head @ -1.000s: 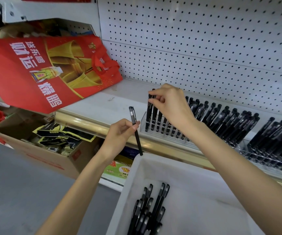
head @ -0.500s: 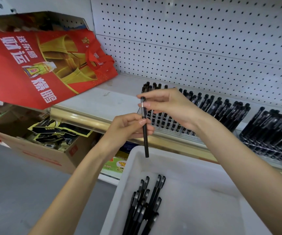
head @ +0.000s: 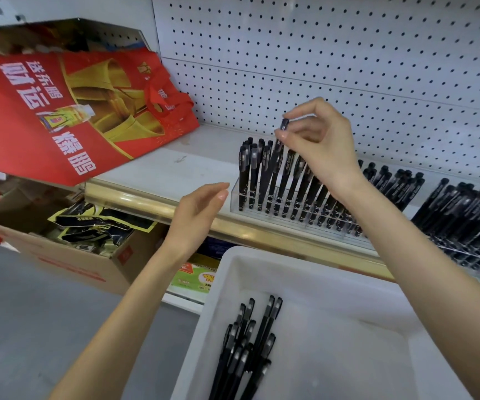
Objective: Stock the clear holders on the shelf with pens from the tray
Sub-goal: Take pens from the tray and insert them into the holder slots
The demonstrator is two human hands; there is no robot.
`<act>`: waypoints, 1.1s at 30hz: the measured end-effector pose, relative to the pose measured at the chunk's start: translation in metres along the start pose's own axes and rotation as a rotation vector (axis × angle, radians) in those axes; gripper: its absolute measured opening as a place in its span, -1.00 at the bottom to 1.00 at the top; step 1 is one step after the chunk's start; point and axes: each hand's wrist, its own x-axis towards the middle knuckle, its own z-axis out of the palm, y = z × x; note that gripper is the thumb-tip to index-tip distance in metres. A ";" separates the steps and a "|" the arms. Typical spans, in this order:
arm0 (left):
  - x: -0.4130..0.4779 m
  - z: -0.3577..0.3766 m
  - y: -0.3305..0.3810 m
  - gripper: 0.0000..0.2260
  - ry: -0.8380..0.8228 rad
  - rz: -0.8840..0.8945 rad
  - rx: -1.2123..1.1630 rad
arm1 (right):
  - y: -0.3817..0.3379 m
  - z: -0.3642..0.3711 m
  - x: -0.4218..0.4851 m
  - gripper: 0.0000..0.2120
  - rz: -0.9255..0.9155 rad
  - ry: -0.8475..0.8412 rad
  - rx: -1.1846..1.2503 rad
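My right hand (head: 318,142) pinches the cap end of a black pen (head: 273,166) between thumb and fingers. The pen slants down among the upright pens at the left end of a clear holder (head: 234,197) on the shelf. Several black pens stand in that holder. My left hand (head: 196,210) hovers empty below and to the left, fingers relaxed, just in front of the shelf's gold edge. A white tray (head: 334,298) below holds several black pens (head: 247,345) in its left part.
More clear holders full of black pens (head: 464,215) run along the shelf to the right. A red and gold bag (head: 68,111) lies on the shelf's left. A cardboard box (head: 68,255) with packets sits on the floor at lower left. White pegboard (head: 334,53) backs the shelf.
The pen passed from my left hand to my right. My right hand carried it up and over to the holder's left end, and my left hand let go and opened.
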 end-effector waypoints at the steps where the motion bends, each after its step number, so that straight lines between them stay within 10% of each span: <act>1: 0.002 0.001 -0.005 -0.69 -0.001 -0.009 0.056 | 0.003 0.001 0.000 -0.81 -0.028 0.024 -0.029; 13: 0.008 0.019 -0.022 -0.55 -0.113 -0.020 0.290 | 0.016 0.020 -0.004 -0.83 -0.139 0.190 -0.091; 33: 0.010 0.016 -0.023 -0.55 -0.163 -0.048 0.262 | 0.046 0.033 0.000 -0.75 -0.376 -0.030 -0.703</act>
